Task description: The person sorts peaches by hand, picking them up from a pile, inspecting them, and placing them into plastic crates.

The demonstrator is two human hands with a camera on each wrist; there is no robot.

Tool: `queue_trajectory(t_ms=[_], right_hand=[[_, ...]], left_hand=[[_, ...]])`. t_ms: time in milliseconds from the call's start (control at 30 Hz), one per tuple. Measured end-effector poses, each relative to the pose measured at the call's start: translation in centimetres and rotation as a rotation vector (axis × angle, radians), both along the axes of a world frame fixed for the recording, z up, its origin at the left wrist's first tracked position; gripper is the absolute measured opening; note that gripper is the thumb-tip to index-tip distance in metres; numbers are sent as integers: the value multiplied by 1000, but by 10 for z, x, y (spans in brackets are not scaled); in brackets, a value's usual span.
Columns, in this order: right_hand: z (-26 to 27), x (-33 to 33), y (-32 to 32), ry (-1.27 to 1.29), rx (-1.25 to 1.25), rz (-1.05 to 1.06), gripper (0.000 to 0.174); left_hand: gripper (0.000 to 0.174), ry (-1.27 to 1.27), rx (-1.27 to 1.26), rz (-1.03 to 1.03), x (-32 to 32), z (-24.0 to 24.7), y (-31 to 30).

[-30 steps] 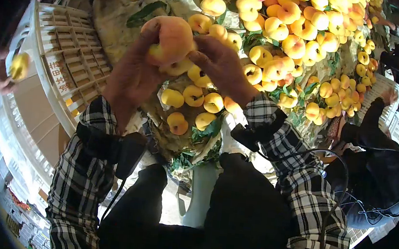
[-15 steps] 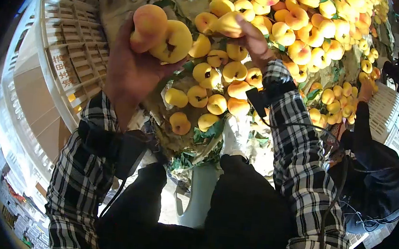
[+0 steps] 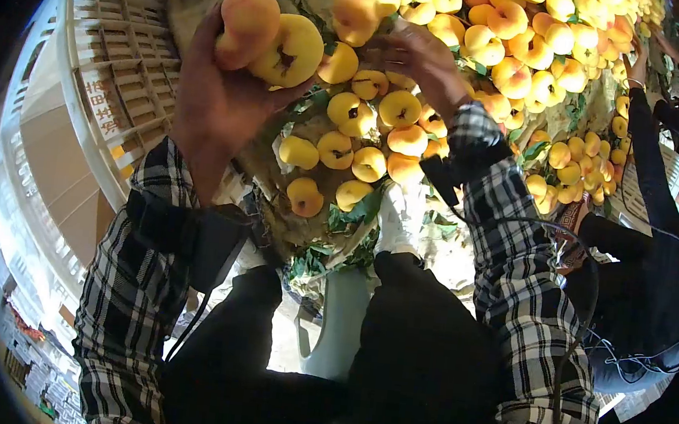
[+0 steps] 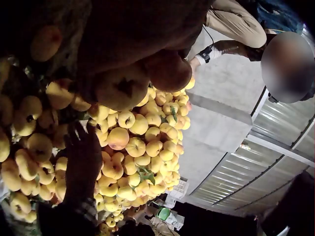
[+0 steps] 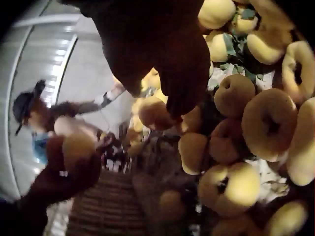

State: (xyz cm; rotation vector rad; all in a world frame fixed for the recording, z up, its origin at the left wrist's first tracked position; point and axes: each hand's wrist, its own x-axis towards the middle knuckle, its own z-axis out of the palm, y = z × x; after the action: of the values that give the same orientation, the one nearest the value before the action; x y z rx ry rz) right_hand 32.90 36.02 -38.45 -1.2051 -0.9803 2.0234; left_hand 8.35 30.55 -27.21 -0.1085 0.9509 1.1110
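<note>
My left hand (image 3: 222, 111) holds two flat peaches side by side, left of the pile. One is a reddish peach (image 3: 248, 27); the other, a yellow peach (image 3: 290, 50), shows its dark stem hollow. Both appear dark in the left wrist view, the yellow one (image 4: 123, 88) nearer the middle. Over the near part of the pile, my right hand (image 3: 426, 63) is stretched out with its fingers extended and nothing gripped. Left of its fingertips lies an orange-red peach (image 3: 355, 16). In the left wrist view the right hand (image 4: 83, 157) reaches over the fruit with fingers apart.
A large heap of peaches (image 3: 527, 50) spreads over a pale cloth (image 3: 203, 15) with leaves. A white slatted crate (image 3: 116, 68) stands at left. Other people work at the heap, one in dark clothes (image 3: 644, 274) on the right. A grey-green stool (image 3: 341, 318) is below.
My right hand left the left hand's fruit, held a yellow peach over the pile, and has since let go of it. My left hand has turned, exposing both peaches.
</note>
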Motion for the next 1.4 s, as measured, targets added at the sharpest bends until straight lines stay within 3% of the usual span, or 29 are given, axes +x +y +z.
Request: queue_trajectory(t_ms=[33,133,200,233,333,433,533,667,767,867,1100,1200,1267,1333,1400], right_hand=[[-11,0,-2,-233,75,61,55],[0,-16,-51,-815,533,620,53],[-23,-24,-91,-940,998,655,60],[-28,-27,-98,-985,1118,697,62],[-45,-28,-102,-965,1232,607,57],[-42,-26,-101,-732,978,362,48],[-27,-18,-91,-103,-239,115,47],[4,-3,-77,334,-281,5,46],[44,-1,-68,60,-101,50,53],[87,-16,-70,-215,165,127,59],[143,-65,-45,-304,519,268,75],[189,-111,-45,-244,639,386,82],[222,-153,-57,-158,708,519,87],[257,-203,-81,-41,768,693,92],[281,-249,-114,177,781,886,77]], left_hand=[[40,-10,-12,15,1,1,1],[40,37,13,23,4,5,0],[41,26,30,17,4,4,0],[41,21,38,11,4,3,0],[42,12,-39,29,9,8,1],[46,-89,35,-110,-2,-8,1],[48,-132,46,-163,-2,-7,-3],[50,-235,107,-298,2,-2,-2],[51,-366,221,-479,-2,4,-3],[52,-335,315,-510,8,22,-17],[52,-306,609,-480,-42,84,-61],[53,-240,664,-396,-83,109,-97],[52,-130,683,-144,-113,129,-137],[62,-375,820,3,-150,121,-180],[77,-111,907,181,-167,102,-231]])
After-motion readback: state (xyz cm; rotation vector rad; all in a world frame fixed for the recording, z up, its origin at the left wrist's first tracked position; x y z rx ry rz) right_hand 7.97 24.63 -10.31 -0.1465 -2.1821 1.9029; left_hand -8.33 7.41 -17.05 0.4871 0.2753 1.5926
